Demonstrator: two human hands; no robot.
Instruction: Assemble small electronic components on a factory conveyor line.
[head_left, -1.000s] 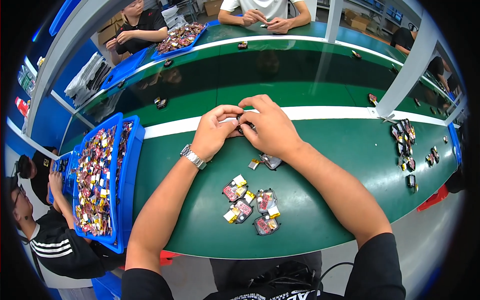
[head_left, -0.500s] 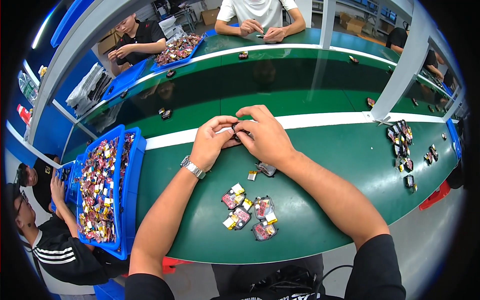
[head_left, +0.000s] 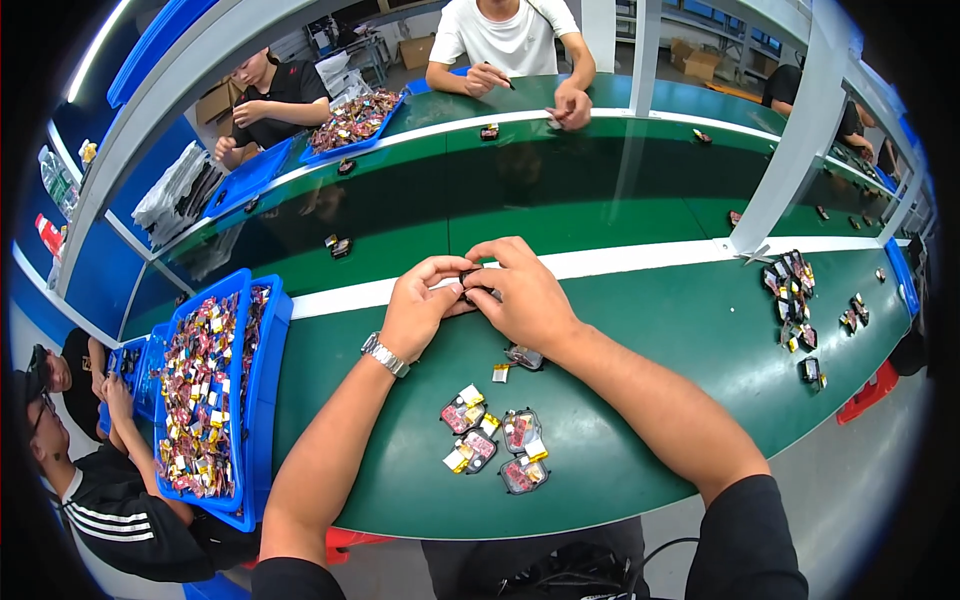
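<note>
My left hand [head_left: 416, 308] and my right hand [head_left: 524, 304] meet above the near bench, by its white edge strip. Between their fingertips is a small black plastic part [head_left: 467, 294], mostly hidden by the fingers. Both hands are closed on it, thumbs and forefingers pinching. Just below my right hand lies a black-rimmed housing [head_left: 524, 357] with a white-and-yellow battery cell [head_left: 500, 373] beside it. Closer to me, several clear, black-rimmed housings with red circuit boards [head_left: 521, 431] rest on the green bench, cells sticking out from them.
Left of my arm stands a blue bin [head_left: 247, 400] heaped with small boards and cells. A green conveyor belt [head_left: 600, 205] crosses beyond the white strip, carrying scattered units. Black assemblies [head_left: 790, 290] cluster at the right, near a grey post [head_left: 785, 170]. Co-workers sit opposite and at left.
My view has shifted slightly, while both hands keep their pinch on the black part. Across the belt, the white-shirted person's hands have moved apart, one holding a thin dark tool.
</note>
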